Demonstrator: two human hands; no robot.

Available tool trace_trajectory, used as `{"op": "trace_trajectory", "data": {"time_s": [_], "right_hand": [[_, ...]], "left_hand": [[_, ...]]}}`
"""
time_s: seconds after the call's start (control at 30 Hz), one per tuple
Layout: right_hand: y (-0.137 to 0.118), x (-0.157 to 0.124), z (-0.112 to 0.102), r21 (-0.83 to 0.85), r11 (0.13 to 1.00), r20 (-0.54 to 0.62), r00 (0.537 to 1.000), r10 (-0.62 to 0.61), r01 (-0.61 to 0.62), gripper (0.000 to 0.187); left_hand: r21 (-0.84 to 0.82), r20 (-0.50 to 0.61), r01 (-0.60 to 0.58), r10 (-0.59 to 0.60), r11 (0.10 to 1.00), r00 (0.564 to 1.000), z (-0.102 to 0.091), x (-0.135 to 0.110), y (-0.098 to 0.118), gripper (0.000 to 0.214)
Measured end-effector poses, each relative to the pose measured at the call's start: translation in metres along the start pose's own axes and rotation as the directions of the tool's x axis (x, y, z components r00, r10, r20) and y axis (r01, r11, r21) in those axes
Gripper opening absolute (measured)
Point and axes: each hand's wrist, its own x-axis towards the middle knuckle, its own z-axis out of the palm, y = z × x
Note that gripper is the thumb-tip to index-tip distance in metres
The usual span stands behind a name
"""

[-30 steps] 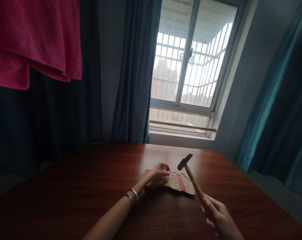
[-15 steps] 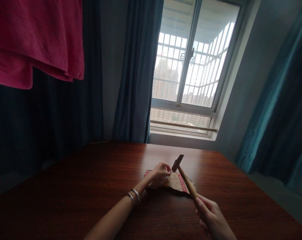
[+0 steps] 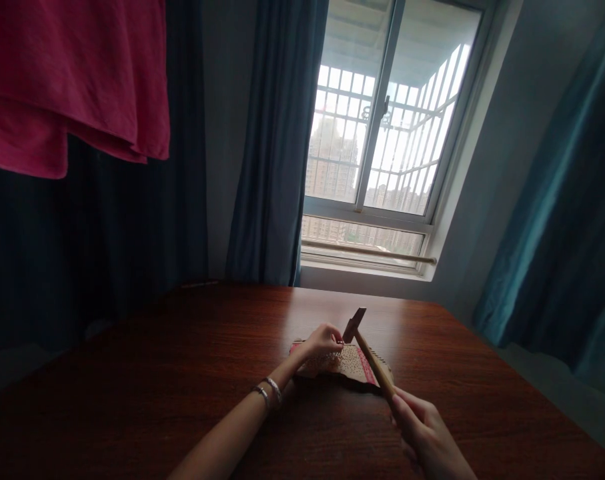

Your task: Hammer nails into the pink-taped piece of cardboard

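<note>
My right hand (image 3: 419, 423) is wrapped round the wooden handle of a hammer (image 3: 375, 363), near its lower end. The dark metal head points up and away, just right of my left fingertips. Bent over a piece of cardboard (image 3: 351, 360), my left hand (image 3: 326, 340) has thumb and fingers pinched together. Something small and thin shows at those fingertips, too small to name. The cardboard is tan with red bands, a ragged front edge and many small dark dots or holes. My left hand and forearm cover its left part.
The cardboard lies on a glossy reddish-brown wooden table (image 3: 207, 360). Beyond the far edge are a barred window (image 3: 372, 133) and a blue curtain (image 3: 277, 167). A pink cloth (image 3: 82, 87) hangs at upper left. Another curtain (image 3: 542, 253) hangs on the right.
The hammer head has shifted slightly left, closer to my left fingertips. My left hand and the cardboard stay in nearly the same place.
</note>
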Motion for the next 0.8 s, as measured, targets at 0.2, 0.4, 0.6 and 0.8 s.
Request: {"op": "trace_trajectory", "data": {"time_s": [0.2,0.4,0.6,0.8], "right_hand": [[-0.0003,0.0004,-0.0009,-0.025,1.0,0.01,1.0,-0.011,0.011,0.052],[0.0007,0.0015,-0.0028,-0.054,0.998,0.031,0.999,-0.021,0.022,0.048],[-0.0015,0.0,0.0004,-0.039,0.999,0.013,1.0,-0.026,0.026,0.052],[-0.0026,-0.0014,0.0023,-0.024,0.999,0.01,1.0,-0.026,0.026,0.05]], "left_hand": [[0.019,-0.008,0.002,-0.002,1.0,1.0,-0.0001,-0.0011,0.0009,0.027],[-0.006,-0.003,-0.001,0.001,1.0,1.0,0.0008,0.0005,-0.0009,0.027],[-0.017,-0.002,0.002,-0.002,1.0,1.0,0.0022,0.0006,-0.0023,0.027],[-0.013,0.003,0.022,-0.022,1.0,1.0,0.0009,-0.0002,0.0014,0.029]]}}
